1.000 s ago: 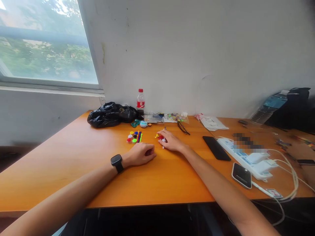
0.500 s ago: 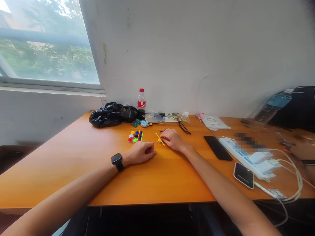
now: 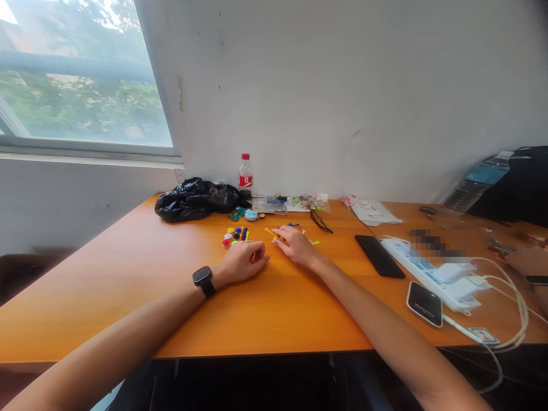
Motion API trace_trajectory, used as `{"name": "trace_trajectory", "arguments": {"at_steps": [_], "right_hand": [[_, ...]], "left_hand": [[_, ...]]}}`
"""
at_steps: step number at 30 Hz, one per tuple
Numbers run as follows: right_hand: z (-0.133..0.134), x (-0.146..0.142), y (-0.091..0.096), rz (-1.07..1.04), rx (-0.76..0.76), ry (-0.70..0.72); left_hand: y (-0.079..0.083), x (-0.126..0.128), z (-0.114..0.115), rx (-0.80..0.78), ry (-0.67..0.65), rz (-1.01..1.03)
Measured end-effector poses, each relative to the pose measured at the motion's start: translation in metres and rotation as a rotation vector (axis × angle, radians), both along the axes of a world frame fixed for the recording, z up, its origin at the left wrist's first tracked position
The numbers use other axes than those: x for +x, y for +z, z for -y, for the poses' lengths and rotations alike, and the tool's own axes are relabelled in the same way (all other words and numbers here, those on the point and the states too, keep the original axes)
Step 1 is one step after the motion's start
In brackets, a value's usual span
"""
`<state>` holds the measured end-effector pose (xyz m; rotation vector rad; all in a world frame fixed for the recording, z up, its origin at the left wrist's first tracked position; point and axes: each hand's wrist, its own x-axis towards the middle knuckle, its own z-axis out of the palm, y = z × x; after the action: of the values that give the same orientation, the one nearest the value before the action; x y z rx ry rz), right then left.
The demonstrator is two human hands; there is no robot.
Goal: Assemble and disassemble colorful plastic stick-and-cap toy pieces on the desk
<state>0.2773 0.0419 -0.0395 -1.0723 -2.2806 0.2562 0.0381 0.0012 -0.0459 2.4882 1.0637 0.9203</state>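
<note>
My left hand [image 3: 246, 260], with a black watch [image 3: 202, 279] on its wrist, rests on the table [image 3: 265, 308]. Its fingers are curled inward, and whatever they may hold is hidden. Just beyond it lie small round pieces in several colours, among them a red one [image 3: 226, 243] and a yellow one [image 3: 230, 230], next to a small bundle of coloured sticks [image 3: 244, 233]. My right hand [image 3: 296, 245] is closed in a pinch on a thin yellow plastic stick [image 3: 269, 232], whose end pokes out to the left. More small coloured pieces [image 3: 315, 242] show partly behind that hand.
Along the wall are a black plastic bag [image 3: 192, 200], a red-capped bottle [image 3: 245, 174], clear packets [image 3: 269, 205] and eyeglasses [image 3: 320, 221]. To the right lie a black phone [image 3: 379, 257], a white power strip [image 3: 428, 274] with cables and a second phone [image 3: 423, 303].
My right hand has shifted slightly, and the yellow stick has moved a little left and up. Coloured pieces now show on the right side of that hand. My left hand has barely moved.
</note>
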Motion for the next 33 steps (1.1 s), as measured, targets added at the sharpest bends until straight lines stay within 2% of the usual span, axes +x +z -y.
{"name": "trace_trajectory", "arguments": {"at_steps": [3,6,9,13,17,20,23,26,29,33], "right_hand": [[-0.001,-0.005,-0.001,-0.298,-0.146,-0.007],[0.001,-0.015,0.001,-0.592,-0.388,0.050],[0.009,-0.027,0.003,-0.781,-0.635,0.129],[0.020,-0.035,0.007,-0.880,-0.775,0.124],[0.023,-0.034,0.008,-0.842,-0.840,0.155],[0.023,-0.034,0.005,-0.771,-0.847,0.203],[0.023,-0.036,0.000,-0.666,-0.785,0.216],[0.024,-0.036,-0.004,-0.529,-0.680,0.139],[0.022,-0.032,-0.004,-0.391,-0.515,0.048],[0.017,-0.025,-0.004,-0.320,-0.372,-0.061]], "left_hand": [[0.004,0.000,0.001,0.102,0.073,0.062],[0.008,0.001,0.001,0.174,0.154,0.155],[0.010,0.002,0.001,0.171,0.142,0.200],[0.011,0.003,0.004,0.122,0.051,0.200],[0.013,0.003,0.006,0.110,-0.030,0.197],[0.012,0.003,0.006,0.103,-0.079,0.184],[0.011,0.002,0.005,0.065,-0.096,0.170],[0.007,0.002,0.002,0.041,-0.092,0.150],[0.002,0.002,-0.001,0.039,-0.080,0.174],[-0.002,0.002,-0.004,0.054,-0.096,0.196]]}}
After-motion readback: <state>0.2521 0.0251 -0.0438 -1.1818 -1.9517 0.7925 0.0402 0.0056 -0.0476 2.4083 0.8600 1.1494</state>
